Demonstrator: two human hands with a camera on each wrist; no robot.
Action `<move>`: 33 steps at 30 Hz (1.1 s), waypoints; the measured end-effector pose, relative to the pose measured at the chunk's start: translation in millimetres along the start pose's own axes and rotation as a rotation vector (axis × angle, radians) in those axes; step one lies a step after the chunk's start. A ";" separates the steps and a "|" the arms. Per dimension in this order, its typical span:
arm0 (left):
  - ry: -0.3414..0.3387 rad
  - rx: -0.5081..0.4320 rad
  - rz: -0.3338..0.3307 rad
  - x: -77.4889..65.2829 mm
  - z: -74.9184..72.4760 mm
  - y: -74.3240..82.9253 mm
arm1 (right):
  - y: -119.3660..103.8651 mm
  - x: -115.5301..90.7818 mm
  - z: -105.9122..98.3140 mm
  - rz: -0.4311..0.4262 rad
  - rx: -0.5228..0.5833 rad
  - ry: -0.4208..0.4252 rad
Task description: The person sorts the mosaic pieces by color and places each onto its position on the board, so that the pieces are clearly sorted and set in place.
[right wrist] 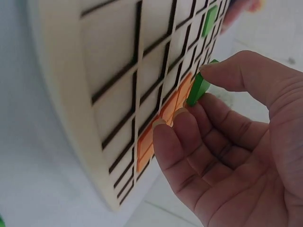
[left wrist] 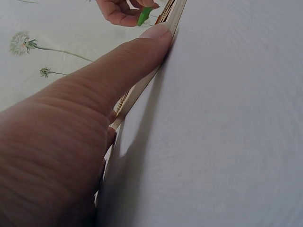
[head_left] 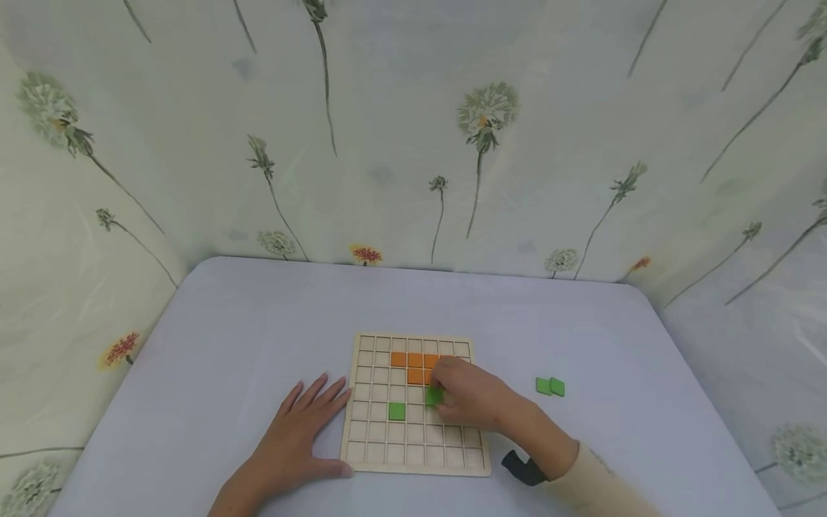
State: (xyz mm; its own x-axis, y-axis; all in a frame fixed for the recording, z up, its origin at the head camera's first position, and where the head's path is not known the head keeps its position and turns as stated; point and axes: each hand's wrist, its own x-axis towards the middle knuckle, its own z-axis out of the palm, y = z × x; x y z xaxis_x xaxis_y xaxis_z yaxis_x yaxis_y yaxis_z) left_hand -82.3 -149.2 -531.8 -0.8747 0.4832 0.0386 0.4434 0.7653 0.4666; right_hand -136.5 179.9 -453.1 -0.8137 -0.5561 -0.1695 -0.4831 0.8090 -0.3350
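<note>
A square wooden grid board (head_left: 377, 451) lies on the table, with several orange tiles (head_left: 416, 360) in its upper cells and one green tile (head_left: 397, 411) in a cell lower down. My right hand (head_left: 474, 395) is over the board's right half and pinches another green tile (right wrist: 200, 87) between thumb and finger, tilted just off the grid. Some of the orange tiles are hidden behind that hand. My left hand (head_left: 293, 438) lies flat with spread fingers at the board's left edge, the thumb (left wrist: 151, 40) touching the board's side.
Two loose green tiles (head_left: 550, 386) lie to the right of the board, one overlapping the other. A dark band (head_left: 524, 468) shows at the right wrist. The white table (head_left: 258, 316) meets a curtain with dandelion prints (head_left: 381, 143) at its back and sides.
</note>
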 end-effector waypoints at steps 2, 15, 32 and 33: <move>-0.003 -0.002 -0.002 0.3 -0.7 0.4 | -4.5 1.7 2.7 -0.006 0.008 -0.007; 0.016 -0.024 0.017 0.5 -3.1 1.7 | -22.2 5.3 7.5 -0.038 0.013 -0.022; -0.004 0.003 0.002 0.2 -0.7 -0.6 | -30.3 7.9 16.2 -0.027 -0.060 -0.019; -0.005 0.004 0.002 0.2 -0.7 -0.7 | -30.9 7.8 16.3 -0.027 -0.062 -0.017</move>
State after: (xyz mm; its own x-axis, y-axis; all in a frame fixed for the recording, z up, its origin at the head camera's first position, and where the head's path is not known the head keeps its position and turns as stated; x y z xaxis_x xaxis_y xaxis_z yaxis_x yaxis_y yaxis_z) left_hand -82.9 -149.9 -531.5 -0.8729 0.4867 0.0353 0.4459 0.7661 0.4630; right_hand -122.6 147.5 -459.1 -0.7948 -0.5805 -0.1770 -0.5243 0.8037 -0.2815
